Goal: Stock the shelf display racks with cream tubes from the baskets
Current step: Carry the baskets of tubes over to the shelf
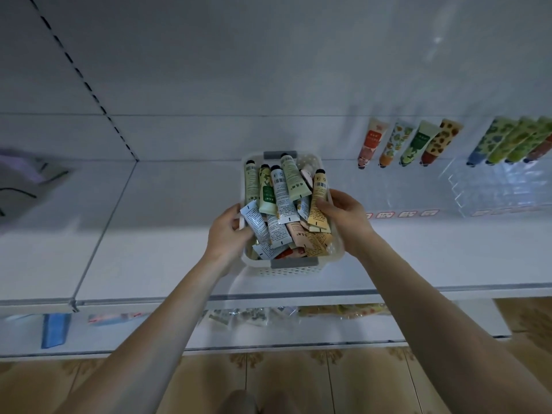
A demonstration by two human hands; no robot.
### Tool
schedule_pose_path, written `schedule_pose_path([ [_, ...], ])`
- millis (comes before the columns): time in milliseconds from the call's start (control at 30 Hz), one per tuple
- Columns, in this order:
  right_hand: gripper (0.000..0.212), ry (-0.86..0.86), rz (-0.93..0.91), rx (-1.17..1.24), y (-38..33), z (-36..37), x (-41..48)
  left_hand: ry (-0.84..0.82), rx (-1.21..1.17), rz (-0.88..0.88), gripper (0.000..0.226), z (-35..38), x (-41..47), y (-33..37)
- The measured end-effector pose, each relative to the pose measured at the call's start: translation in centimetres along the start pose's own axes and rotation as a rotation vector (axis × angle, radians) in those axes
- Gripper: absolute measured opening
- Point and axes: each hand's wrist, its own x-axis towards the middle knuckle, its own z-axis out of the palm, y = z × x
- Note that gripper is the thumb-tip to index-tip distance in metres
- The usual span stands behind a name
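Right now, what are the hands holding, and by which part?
Both hold the white basket of cream tubes: the left hand grips its left rim, the right hand its right rim, thumb on a yellow tube.

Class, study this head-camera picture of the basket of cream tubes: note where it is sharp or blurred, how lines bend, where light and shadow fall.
Head view: the basket and cream tubes are sharp; the purple item at left is smeared; the slotted upright slants from wide-angle distortion; lighting is dim and bluish, with shadow left of the basket and a glare spot on the back panel.
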Motion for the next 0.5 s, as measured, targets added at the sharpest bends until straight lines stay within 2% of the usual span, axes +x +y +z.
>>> schedule_pose_path([
  [133, 0.023, -0.006, 0.007, -0.041, -0.1, -0.1, 0.0, 0.027, 0.063, 0.0, 0.03, 0.0, -0.1, 0.1],
  [233, 0.028, -0.022, 0.041, -0.046, -0.2, -0.3, -0.1, 0.035, 0.181, -0.006, 0.032, 0.0, -0.3, 0.4],
  [400, 0.055, 0.046, 0.057, -0.211, -0.7, -1.2, -1.1, 0.081, 0.51, 0.027, 0.038, -0.4, -3.5, 1.6],
  [500, 0.052, 0.069, 0.042, -0.373, -1.3, -2.2, -2.6, 0.065, 0.796, 0.083, 0.041, -1.2, -6.8, 2.6],
])
